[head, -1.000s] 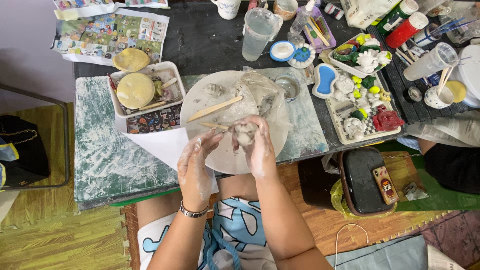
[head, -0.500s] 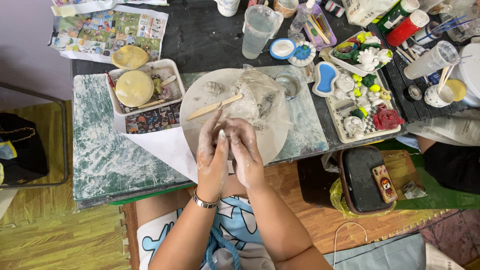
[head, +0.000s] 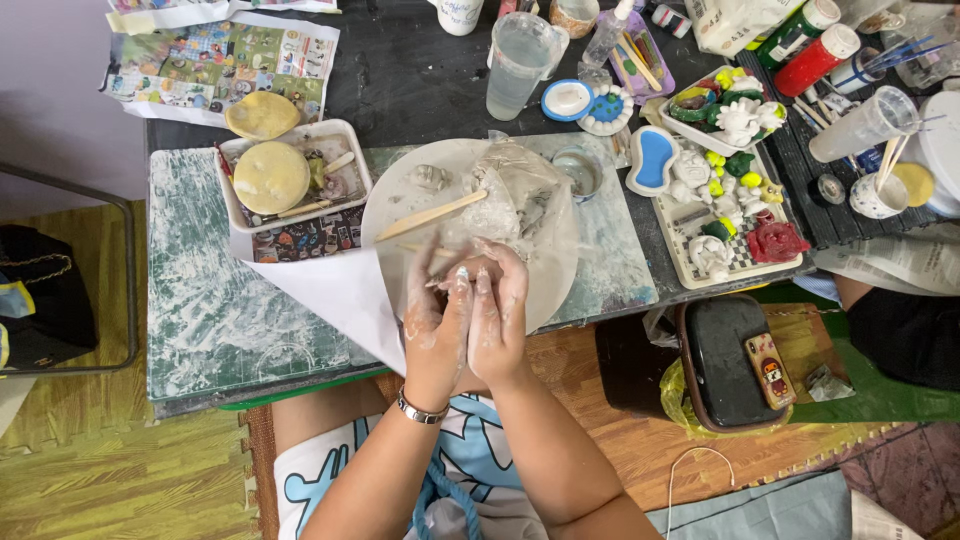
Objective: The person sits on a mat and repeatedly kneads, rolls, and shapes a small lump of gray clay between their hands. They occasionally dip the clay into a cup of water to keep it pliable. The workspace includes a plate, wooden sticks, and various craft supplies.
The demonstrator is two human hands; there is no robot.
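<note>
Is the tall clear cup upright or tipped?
Upright: the cup stands on its base on the black table, its open rim facing up.

My desk [head: 420, 75]: dark top, crowded.
On it lie a green paint-smeared cutting mat [head: 215, 310], a round grey board [head: 400, 205], a white tray [head: 350, 165] of yellow discs, a sheet of newspaper [head: 225, 55], a clear plastic cup [head: 515, 65] and a checkered tray [head: 690, 265] of small painted figures.

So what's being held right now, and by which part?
A small clay lump, almost hidden, pressed between the palms of the left hand and right hand; which part cannot be told.
</note>
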